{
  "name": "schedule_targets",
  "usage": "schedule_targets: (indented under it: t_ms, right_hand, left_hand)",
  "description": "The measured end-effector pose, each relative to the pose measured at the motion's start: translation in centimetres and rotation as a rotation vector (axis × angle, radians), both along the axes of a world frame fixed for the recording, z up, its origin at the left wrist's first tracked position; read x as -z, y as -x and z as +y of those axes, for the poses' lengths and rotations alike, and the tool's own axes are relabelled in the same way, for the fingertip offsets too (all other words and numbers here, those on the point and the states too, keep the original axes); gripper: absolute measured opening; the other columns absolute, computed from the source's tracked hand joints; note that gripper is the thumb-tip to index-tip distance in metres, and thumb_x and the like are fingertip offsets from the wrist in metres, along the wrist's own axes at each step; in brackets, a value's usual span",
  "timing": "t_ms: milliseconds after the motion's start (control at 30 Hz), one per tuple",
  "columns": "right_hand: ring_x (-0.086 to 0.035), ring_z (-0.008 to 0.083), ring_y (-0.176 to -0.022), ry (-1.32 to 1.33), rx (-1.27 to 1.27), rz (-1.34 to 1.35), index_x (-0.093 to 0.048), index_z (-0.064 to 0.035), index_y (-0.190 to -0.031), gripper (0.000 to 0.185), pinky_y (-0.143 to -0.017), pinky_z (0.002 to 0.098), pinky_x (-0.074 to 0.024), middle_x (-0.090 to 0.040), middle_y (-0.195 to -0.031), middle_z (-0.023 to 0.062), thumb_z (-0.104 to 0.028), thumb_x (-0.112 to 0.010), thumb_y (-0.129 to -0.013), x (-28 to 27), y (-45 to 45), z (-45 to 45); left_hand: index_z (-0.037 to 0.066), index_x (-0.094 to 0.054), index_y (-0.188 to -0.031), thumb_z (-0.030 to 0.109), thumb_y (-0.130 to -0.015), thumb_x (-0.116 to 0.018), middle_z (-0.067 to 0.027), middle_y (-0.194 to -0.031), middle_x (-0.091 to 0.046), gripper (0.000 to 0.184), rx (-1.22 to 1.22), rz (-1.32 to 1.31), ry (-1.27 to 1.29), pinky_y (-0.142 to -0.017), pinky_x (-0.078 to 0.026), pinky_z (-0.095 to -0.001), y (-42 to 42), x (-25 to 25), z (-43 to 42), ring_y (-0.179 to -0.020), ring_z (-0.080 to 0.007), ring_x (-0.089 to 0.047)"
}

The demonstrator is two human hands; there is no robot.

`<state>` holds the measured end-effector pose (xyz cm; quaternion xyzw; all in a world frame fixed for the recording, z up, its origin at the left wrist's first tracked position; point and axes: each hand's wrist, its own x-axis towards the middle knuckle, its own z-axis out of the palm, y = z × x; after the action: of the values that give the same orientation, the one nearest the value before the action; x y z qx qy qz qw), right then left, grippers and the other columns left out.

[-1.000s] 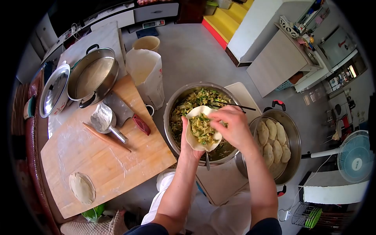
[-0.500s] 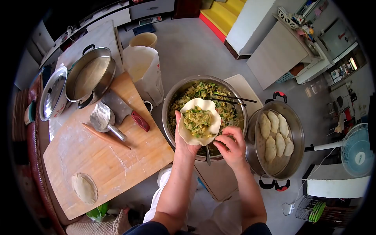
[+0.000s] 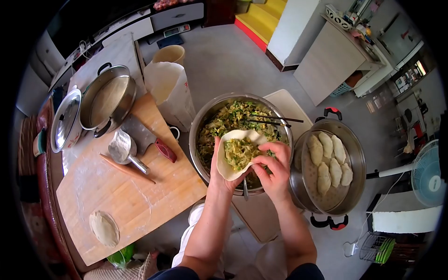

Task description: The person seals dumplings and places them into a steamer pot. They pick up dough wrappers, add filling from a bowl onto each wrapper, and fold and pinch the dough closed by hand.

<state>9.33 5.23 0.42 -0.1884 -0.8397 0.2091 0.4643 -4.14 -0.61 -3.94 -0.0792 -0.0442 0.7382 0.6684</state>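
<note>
A round dough wrapper (image 3: pixel 227 169) heaped with green and yellow vegetable filling (image 3: pixel 241 153) rests in my left hand (image 3: pixel 218 175), whose fingers cup it from below and are mostly hidden. At its right edge my right hand (image 3: pixel 274 170) pinches the rim between thumb and fingers. Both hands are over the near side of a large steel bowl (image 3: pixel 195 135) of the same filling. Chopsticks (image 3: pixel 280 118) lie across that bowl's far right side, and a spoon handle (image 3: pixel 245 189) sticks out at its near rim.
To the right, a steel steamer pot (image 3: pixel 357 154) holds several shaped dumplings (image 3: pixel 335 173). At left, a wooden board (image 3: pixel 163 196) carries a stack of wrappers (image 3: pixel 104 228), a rolling pin (image 3: pixel 126 168), a flour scoop (image 3: pixel 122 145) and a cleaver (image 3: pixel 140 130). A fan (image 3: pixel 427 172) stands far right.
My right hand has moved up and inward and now grips the wrapper's right edge. The wrapper, flatter before, is now tilted and curling up on that side.
</note>
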Motion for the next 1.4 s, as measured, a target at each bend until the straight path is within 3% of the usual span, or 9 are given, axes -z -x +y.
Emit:
schedule_targets:
  t_ms: [33, 167, 267, 567, 667, 867, 967, 1167, 1400]
  right_hand:
    - [-0.052, 0.0326, -0.109, 0.012, -0.001, -0.001, -0.068, -0.0082, -0.087, 0.022, -0.092, 0.0445, -0.0446, -0.061, -0.113, 0.0079, -0.001, -0.079, -0.069, 0.1, 0.0, 0.1]
    - [-0.052, 0.0347, -0.113, 0.015, 0.015, 0.008, -0.068, -0.0074, -0.086, 0.020, -0.094, 0.0457, -0.0447, -0.061, -0.116, 0.0087, -0.001, -0.077, -0.070, 0.3, 0.3, 0.3]
    - [-0.052, 0.0347, -0.113, 0.037, 0.018, 0.004, -0.068, -0.0071, -0.086, 0.019, -0.094, 0.0459, -0.0446, -0.061, -0.117, 0.0087, -0.002, -0.077, -0.071, 0.3, 0.2, 0.3]
    - [-0.051, 0.0330, -0.114, 0.085, 0.027, 0.015, -0.067, -0.0066, -0.083, 0.016, -0.095, 0.0450, -0.0442, -0.060, -0.117, 0.0082, 0.000, -0.075, -0.071, 0.8, 0.2, 0.5]
    - [-0.051, 0.0324, -0.114, 0.111, 0.023, 0.034, -0.066, -0.0067, -0.083, 0.018, -0.094, 0.0441, -0.0444, -0.060, -0.114, 0.0080, 0.001, -0.075, -0.069, 0.9, 0.2, 0.5]
    - [-0.053, 0.0318, -0.111, 0.173, 0.000, 0.063, -0.063, -0.0053, -0.093, 0.029, -0.093, 0.0439, -0.0453, -0.059, -0.108, 0.0089, 0.001, -0.076, -0.068, 1.3, 0.0, 0.7]
    - [-0.054, 0.0316, -0.109, 0.227, 0.027, 0.082, -0.063, -0.0041, -0.098, 0.032, -0.093, 0.0436, -0.0459, -0.060, -0.106, 0.0098, 0.000, -0.076, -0.068, 1.1, 0.0, 0.5]
    - [-0.057, 0.0286, -0.103, 0.226, -0.028, -0.021, -0.064, -0.0003, -0.099, 0.029, -0.089, 0.0393, -0.0471, -0.060, -0.105, 0.0102, -0.001, -0.076, -0.072, 1.3, -0.8, 1.1]
    - [-0.058, 0.0238, -0.099, 0.408, -0.061, -0.024, -0.072, -0.0020, -0.089, 0.017, -0.084, 0.0356, -0.0498, -0.062, -0.108, 0.0080, -0.001, -0.075, -0.072, 1.2, -1.2, 1.0]
  left_hand:
    - [0.005, -0.054, -0.134, 0.051, -0.104, -0.036, -0.0188, -0.125, -0.062, 0.057, 0.000, -0.013, 0.078, -0.087, -0.057, -0.0550, -0.2, -0.6, 0.1, -0.110, -0.0361, -0.063]
    - [0.007, -0.060, -0.123, 0.040, -0.105, -0.039, -0.0161, -0.119, -0.064, 0.042, 0.052, 0.122, 0.100, -0.085, -0.057, -0.0548, -0.2, -0.6, 0.4, -0.105, -0.0335, -0.065]
    - [0.003, -0.060, -0.120, 0.036, -0.104, -0.043, -0.0160, -0.111, -0.068, 0.040, 0.102, 0.089, 0.110, -0.087, -0.058, -0.0499, -0.2, -0.7, 0.3, -0.102, -0.0317, -0.067]
    - [0.006, -0.064, -0.112, 0.042, -0.103, -0.043, -0.0136, -0.106, -0.069, 0.042, 0.214, 0.077, 0.124, -0.083, -0.057, -0.0541, -0.1, 1.5, 0.2, -0.094, -0.0320, -0.068]
    - [0.007, -0.065, -0.108, 0.041, -0.103, -0.043, -0.0116, -0.102, -0.071, 0.040, 0.209, 0.113, 0.225, -0.081, -0.057, -0.0538, -0.3, -0.4, -0.1, -0.089, -0.0305, -0.069]
    - [0.010, -0.063, -0.112, 0.038, -0.104, -0.042, -0.0132, -0.106, -0.069, 0.036, 0.214, 0.111, 0.060, -0.081, -0.057, -0.0532, -0.2, 2.0, -0.1, -0.093, -0.0289, -0.068]
    - [0.011, -0.061, -0.114, 0.037, -0.106, -0.039, -0.0134, -0.110, -0.068, 0.035, 0.186, 0.205, 0.090, -0.081, -0.057, -0.0534, -0.6, 0.7, -0.4, -0.096, -0.0300, -0.068]
    - [0.012, -0.060, -0.112, 0.037, -0.106, -0.039, -0.0112, -0.108, -0.066, 0.034, 0.223, 0.226, 0.257, -0.080, -0.057, -0.0557, -0.9, 0.0, 0.1, -0.097, -0.0319, -0.067]
    - [0.013, -0.060, -0.110, 0.043, -0.106, -0.037, -0.0110, -0.110, -0.066, 0.038, 0.208, 0.148, 0.156, -0.083, -0.056, -0.0598, -0.9, 0.8, -0.1, -0.099, -0.0326, -0.066]
